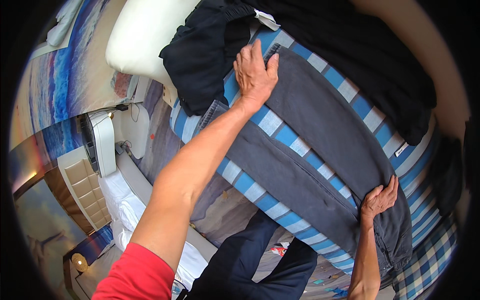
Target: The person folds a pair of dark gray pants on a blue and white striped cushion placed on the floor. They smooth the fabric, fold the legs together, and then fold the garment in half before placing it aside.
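A pair of dark grey jeans (320,115) lies spread on a blue, white and grey striped bed cover (247,187). Its two legs run apart toward the upper left, with the waist end at the lower right. My left hand (255,75), fingers apart and thumb out, is at the hem of the far leg; whether it presses on the cloth is hard to tell. My right hand (380,200) rests with outstretched fingers on the upper part of the jeans, near where the legs join. Neither hand grips anything. My left forearm covers part of the near leg's hem.
Black clothing (200,55) is bunched beyond my left hand, beside a white rounded chair back or cushion (145,37). More black garments (360,55) lie along the far side. A checked blue cloth (430,260) is at the lower right. Another bed with white bedding (125,205) stands left.
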Motion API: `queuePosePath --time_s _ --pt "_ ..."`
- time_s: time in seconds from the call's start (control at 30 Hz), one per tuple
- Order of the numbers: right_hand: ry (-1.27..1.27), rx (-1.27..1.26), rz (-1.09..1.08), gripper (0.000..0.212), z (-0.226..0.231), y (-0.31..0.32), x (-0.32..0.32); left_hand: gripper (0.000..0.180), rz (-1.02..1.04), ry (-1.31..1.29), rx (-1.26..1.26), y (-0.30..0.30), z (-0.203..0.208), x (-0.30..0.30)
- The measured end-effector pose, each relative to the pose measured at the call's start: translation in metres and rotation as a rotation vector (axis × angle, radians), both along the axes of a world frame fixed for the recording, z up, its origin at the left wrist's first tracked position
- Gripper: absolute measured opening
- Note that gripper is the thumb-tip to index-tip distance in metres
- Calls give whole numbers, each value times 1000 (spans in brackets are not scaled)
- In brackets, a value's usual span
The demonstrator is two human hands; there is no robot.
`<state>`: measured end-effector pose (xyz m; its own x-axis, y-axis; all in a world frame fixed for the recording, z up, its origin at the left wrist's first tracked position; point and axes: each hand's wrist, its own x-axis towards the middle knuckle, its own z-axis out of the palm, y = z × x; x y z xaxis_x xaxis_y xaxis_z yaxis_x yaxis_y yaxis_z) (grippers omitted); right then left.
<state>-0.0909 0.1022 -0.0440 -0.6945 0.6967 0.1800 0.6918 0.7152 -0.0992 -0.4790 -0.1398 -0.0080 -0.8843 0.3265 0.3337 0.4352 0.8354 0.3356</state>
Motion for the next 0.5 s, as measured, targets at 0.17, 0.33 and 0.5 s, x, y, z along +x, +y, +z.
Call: queuePosePath --time_s 0.17,0.33,0.5 --pt "-15 -8 3 52 -1 0 0 33 16 -501 375 -1 13 -12" --pt "-23 -10 -8 52 0 0 1 21 -130 -561 464 1 33 -17" --pt "-8 -2 9 52 -1 0 -1 31 -73 -259 212 -6 9 -16"
